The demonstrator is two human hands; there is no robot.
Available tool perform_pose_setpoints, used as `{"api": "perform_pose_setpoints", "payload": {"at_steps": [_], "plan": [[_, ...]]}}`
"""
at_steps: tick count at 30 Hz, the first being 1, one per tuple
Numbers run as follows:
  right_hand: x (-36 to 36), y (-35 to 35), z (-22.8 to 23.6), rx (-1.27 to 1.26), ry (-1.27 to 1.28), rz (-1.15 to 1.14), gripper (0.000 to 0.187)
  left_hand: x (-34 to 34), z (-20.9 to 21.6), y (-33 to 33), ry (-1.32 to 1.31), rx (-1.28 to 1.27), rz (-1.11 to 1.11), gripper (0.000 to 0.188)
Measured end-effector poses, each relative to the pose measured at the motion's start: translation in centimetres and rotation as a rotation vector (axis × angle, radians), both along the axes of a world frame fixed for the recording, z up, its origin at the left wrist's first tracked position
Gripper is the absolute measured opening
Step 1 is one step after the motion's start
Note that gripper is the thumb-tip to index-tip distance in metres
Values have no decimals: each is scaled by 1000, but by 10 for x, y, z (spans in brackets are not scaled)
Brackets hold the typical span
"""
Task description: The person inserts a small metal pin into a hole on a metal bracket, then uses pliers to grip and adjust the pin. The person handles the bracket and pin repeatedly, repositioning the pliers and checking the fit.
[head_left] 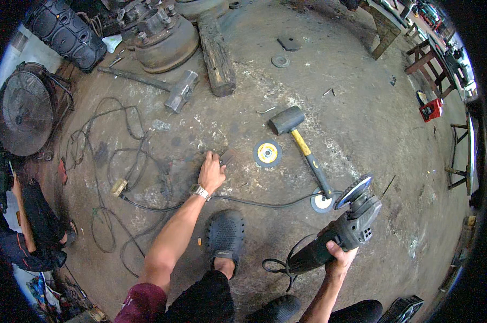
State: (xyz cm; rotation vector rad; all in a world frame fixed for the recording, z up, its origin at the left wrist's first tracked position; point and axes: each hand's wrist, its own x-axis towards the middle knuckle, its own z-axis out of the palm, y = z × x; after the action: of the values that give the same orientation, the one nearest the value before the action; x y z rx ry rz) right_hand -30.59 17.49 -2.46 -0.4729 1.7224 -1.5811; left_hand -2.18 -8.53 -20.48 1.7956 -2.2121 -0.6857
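Note:
My left hand [212,172], with a metal-band watch on its wrist, is down at the floor. Its thumb and fingers close on the near end of a small brown, rusty-looking metal block [229,156]. In my right hand [340,258] is an angle grinder [351,229], gripped round its body and held above the floor. The grinder's disc [354,190] points up and away from me. Its cord loops beside the body. A grinding disc with a yellow centre [267,153] lies right of the block, near a mallet with a black head [287,119].
The mallet's handle end overlaps a white-centred disc [321,202]. A black cable [265,205] crosses the floor to a plug connector [119,187]. Beyond lie a sledgehammer [182,91] and a wooden beam [216,56]. A fan [25,113] and another person [30,231] are left.

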Motion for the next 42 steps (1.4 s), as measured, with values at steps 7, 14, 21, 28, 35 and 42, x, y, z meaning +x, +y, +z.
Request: {"api": "perform_pose_setpoints", "payload": {"at_steps": [7, 14, 21, 28, 35, 42], "plan": [[1, 0, 1, -59, -64, -15, 68, -13, -2, 19, 88, 10, -231, 34], [4, -2, -5, -1, -9, 31, 68, -47, -3, 30, 161, 86, -244, 44], [9, -7, -2, 16, -43, 70, 70, -34, 6, 28, 290, 57, -268, 34], [10, -11, -3, 41, -88, 88, 68, -53, 6, 30, 274, -88, -283, 60], [5, -11, -5, 41, -69, 83, 70, -47, 5, 42, 241, -35, -200, 77], [2, -9, -10, 3, -121, 43, 70, -52, 12, 41, 235, -17, -160, 74]]}}
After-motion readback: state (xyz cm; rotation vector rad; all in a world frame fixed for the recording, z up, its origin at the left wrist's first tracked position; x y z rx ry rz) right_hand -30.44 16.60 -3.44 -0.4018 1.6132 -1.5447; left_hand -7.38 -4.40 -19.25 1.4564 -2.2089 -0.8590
